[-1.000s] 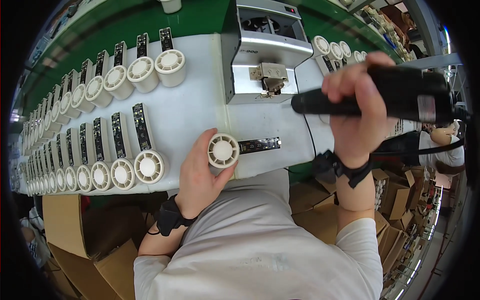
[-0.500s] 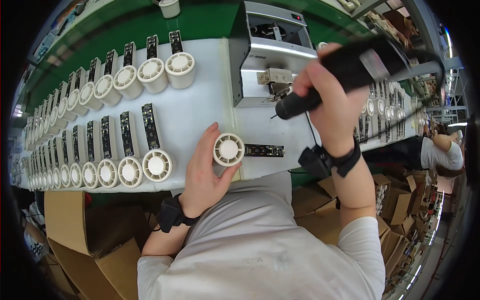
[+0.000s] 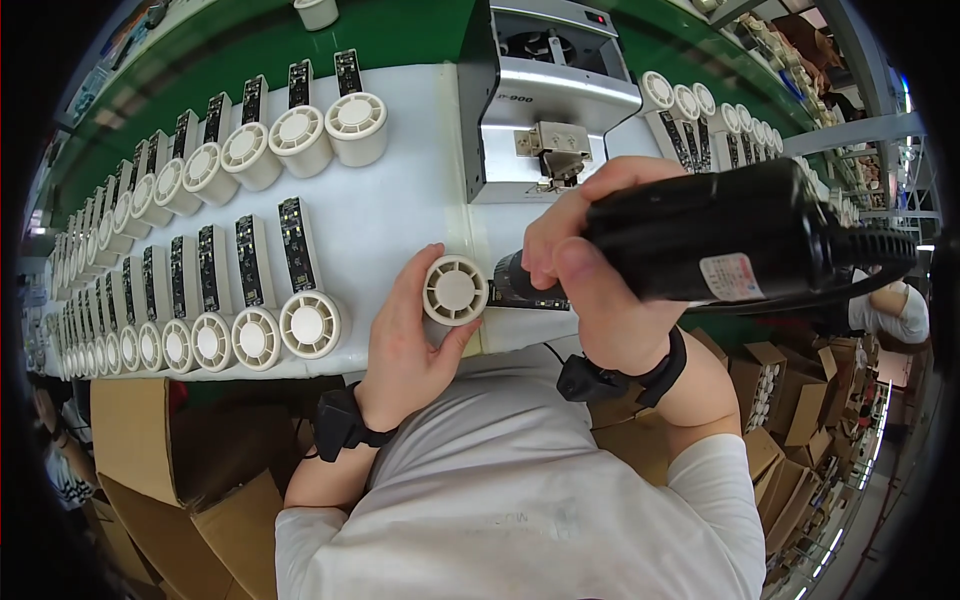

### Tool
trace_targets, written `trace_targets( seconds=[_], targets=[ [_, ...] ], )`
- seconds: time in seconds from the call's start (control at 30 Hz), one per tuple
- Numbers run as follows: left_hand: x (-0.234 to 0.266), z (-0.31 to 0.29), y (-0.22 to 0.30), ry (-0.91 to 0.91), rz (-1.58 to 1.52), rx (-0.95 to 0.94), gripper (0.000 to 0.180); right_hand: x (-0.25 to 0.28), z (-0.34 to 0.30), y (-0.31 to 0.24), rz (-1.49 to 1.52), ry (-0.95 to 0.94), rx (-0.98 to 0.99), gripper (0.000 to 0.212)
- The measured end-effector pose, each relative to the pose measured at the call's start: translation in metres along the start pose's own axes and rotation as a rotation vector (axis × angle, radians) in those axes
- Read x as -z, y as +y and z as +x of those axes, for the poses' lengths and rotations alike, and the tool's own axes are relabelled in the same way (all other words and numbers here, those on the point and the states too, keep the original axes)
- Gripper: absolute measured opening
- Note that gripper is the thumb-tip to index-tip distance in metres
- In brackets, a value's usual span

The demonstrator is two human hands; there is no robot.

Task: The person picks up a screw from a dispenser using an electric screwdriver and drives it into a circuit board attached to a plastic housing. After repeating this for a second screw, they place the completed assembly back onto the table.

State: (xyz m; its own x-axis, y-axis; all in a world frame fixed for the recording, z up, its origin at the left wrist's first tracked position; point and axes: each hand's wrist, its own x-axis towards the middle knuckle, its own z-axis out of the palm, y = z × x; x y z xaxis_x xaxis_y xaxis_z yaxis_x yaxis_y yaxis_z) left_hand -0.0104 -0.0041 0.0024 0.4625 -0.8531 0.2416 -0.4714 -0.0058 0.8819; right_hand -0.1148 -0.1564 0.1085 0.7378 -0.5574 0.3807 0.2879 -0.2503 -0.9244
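My left hand (image 3: 402, 335) is closed round the side of a white round housing (image 3: 455, 290) with a vented, spoked end, standing at the table's front edge. From the housing's right side runs a narrow strip with a black circuit board (image 3: 545, 304), partly covered. My right hand (image 3: 590, 285) grips a black electric screwdriver (image 3: 715, 230), held nearly level. Its nose comes down over the board, close beside the housing. I cannot see the bit's tip, so whether it touches is unclear.
Two rows of similar housings with boards (image 3: 297, 245) line the white tabletop (image 3: 400, 200) at left. A grey metal machine (image 3: 550, 95) with a red light stands behind my right hand. More housings (image 3: 685, 102) sit beyond it. Open cardboard boxes (image 3: 135, 440) stand below the table.
My right hand has brought the screwdriver down and left, from beside the machine to over the board. My left hand stays on the housing.
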Motion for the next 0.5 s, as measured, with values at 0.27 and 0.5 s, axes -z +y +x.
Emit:
trace_targets(
  seconds=[0.27, 0.5],
  targets=[
    [0.002, 0.002, 0.003, 0.019, 0.076, -0.061, 0.069, -0.005, 0.006, 0.009, -0.055, -0.073, 0.104, 0.034],
    [-0.001, 0.002, 0.001, 0.034, 0.077, -0.049, 0.068, -0.004, 0.008, -0.004, -0.189, -0.178, 0.071, 0.034]
  ],
)
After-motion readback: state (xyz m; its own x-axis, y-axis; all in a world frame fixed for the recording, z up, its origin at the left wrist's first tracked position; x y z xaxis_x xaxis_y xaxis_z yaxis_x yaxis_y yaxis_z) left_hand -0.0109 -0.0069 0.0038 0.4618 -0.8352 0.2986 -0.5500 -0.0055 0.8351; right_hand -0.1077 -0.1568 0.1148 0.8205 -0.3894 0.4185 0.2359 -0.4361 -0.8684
